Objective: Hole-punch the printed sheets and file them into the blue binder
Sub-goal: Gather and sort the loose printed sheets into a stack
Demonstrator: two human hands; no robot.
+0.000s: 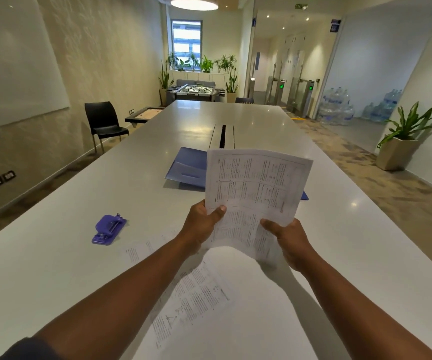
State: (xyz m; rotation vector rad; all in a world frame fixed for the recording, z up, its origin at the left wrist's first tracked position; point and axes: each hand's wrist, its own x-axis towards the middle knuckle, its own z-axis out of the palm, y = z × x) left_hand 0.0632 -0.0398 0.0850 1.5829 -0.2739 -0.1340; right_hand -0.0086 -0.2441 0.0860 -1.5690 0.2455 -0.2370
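**Sheets lifted, punching not yet begun**

Hole punch (109, 229) sits untouched at the left on the counter (53, 255). More pages (191, 294) lie loose. Left hand (201, 226) and right hand (291, 241) each pinch the raised printed sheets (256, 188), grip clamped. Blue binder (187, 167) waits beyond.

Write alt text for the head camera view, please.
Both hands, left hand and right hand, hold printed sheets above a white table. Behind lies a blue binder; a purple hole punch sits left.
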